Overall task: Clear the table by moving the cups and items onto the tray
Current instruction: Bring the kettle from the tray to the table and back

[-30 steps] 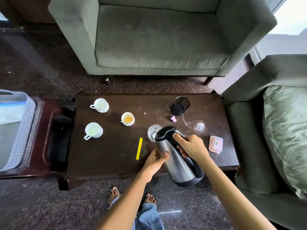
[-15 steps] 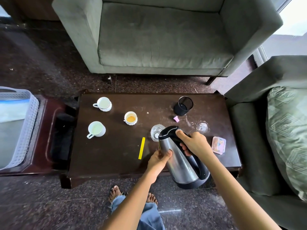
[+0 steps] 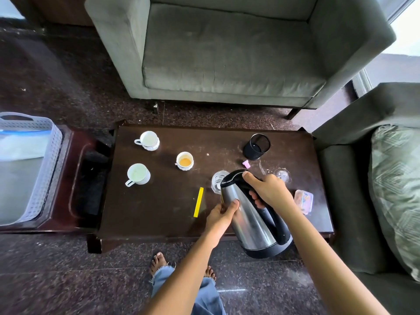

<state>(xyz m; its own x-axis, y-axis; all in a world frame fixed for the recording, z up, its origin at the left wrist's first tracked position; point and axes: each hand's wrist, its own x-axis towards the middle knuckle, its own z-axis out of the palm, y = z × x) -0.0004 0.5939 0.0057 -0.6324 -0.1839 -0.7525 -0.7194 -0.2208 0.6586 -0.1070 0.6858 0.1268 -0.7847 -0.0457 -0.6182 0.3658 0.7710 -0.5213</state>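
Kettle (image 3: 251, 214) tilts between both hands: right hand (image 3: 270, 192) grips handle, left hand (image 3: 223, 215) clasps body.

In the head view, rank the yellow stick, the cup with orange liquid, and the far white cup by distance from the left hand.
From the left hand:
1. Yellow stick, just to its left.
2. Cup with orange liquid, mid-table.
3. Far white cup, at the table's far left corner.

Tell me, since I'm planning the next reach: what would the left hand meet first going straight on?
The left hand already touches the kettle; past its side, probably the clear glass, though depth is unclear.
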